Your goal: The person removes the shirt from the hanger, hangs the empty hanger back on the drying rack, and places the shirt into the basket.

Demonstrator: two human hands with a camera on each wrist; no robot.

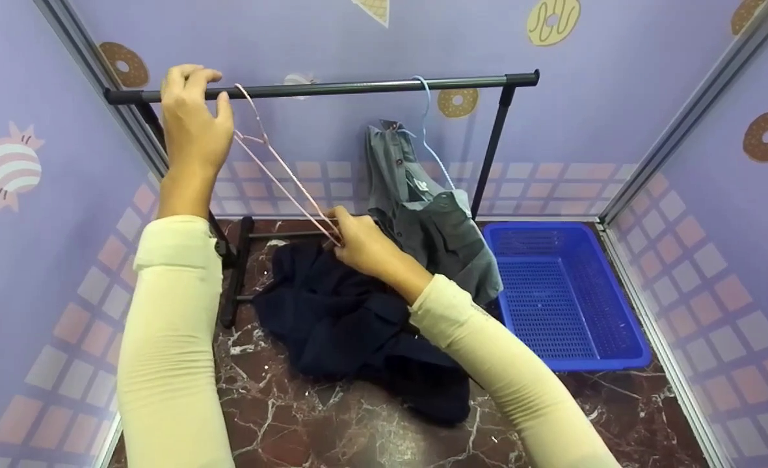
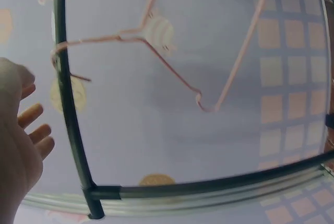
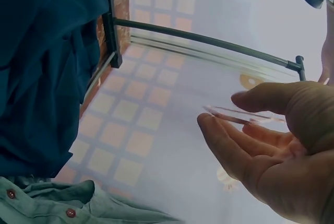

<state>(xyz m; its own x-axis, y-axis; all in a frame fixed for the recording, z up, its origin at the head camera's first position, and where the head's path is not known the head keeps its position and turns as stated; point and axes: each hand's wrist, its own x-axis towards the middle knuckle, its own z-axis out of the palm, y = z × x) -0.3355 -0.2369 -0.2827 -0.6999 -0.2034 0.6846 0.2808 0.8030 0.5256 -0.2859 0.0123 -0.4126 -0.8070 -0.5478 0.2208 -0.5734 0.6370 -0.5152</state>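
Two hands share the pink hanger [image 1: 279, 175]: our right hand [image 1: 364, 244] pinches its light, springy wire at 5 o'clock, left hand [image 1: 192, 123] fingers loosely spread by the rail [image 1: 357, 86].

Marble floor [image 1: 331, 422] bears navy garment [image 1: 351, 325], blue basket [image 1: 566, 299].

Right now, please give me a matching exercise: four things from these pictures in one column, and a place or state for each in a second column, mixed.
Column one:
1. pink hanger
2. grey shirt
3. dark blue garment
4. blue basket

Column two:
A. lying crumpled on the marble floor
B. standing on the floor at the right, with nothing inside
C. hooked on the rail near the left hand, its lower end pinched by the right hand
D. hanging from the rail on a light blue hanger

Pairs: 1-C, 2-D, 3-A, 4-B
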